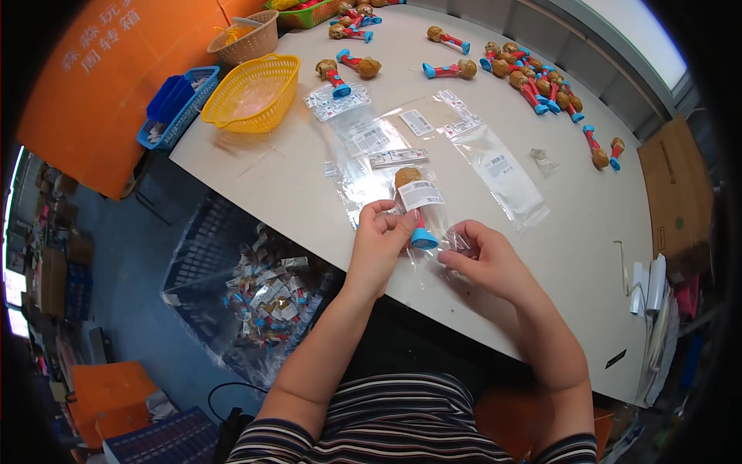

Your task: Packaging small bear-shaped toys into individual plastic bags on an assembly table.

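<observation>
A small toy (407, 177) with a round brown head, a red stem and a blue foot lies inside a clear plastic bag (437, 210), a white label across it. My left hand (380, 240) is closed on the bagged toy by its stem. At the bag's lower right edge, my right hand (487, 255) pinches the clear film between thumb and fingers. Just beyond them lie flat clear bags (363, 143) with white printed labels, overlapping in a loose stack. Another flat labelled bag (501, 172) rests to the right. My palms and the stem's middle are partly hidden.
Many similar toys (533, 77) are heaped at the far right, with others scattered along the back. A yellow basket (251, 116), a tan basket (259, 42) and a blue basket (158, 138) stand at left. Below the table edge, a dark blue crate (185, 267) holds bagged toys.
</observation>
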Tool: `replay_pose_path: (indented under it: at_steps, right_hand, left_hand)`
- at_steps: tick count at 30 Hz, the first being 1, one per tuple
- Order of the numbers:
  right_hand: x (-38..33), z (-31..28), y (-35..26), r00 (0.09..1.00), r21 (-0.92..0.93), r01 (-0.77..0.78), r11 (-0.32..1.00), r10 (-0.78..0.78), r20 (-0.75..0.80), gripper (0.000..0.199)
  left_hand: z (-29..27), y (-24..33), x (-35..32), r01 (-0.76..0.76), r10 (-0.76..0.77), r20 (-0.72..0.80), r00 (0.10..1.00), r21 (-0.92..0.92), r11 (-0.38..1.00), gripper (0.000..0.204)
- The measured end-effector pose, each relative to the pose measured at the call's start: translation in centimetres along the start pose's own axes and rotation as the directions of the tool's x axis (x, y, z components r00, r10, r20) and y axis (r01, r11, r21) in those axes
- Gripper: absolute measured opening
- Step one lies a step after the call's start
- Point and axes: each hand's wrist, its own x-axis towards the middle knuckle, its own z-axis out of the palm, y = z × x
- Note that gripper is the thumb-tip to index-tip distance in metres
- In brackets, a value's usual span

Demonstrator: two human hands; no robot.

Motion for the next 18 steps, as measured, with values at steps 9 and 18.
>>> replay_pose_path:
  at_steps: [9,18]
  right_hand:
    - [0.0,3.2,-0.2,0.825,-0.381,0.191,0.905,-0.358,-0.437,0.051]
    - [0.3,2.7,0.9,0.653,-0.699,0.333,0.633,-0.69,-0.313,0.037]
  left_hand:
    - [0.7,-0.9,-0.3,-0.111,0.111,-0.009,0.994,-0.006,0.994,0.056]
    - [1.0,-0.5,-0.5,-0.041,0.041,-0.025,0.999,-0.011,0.999,0.064]
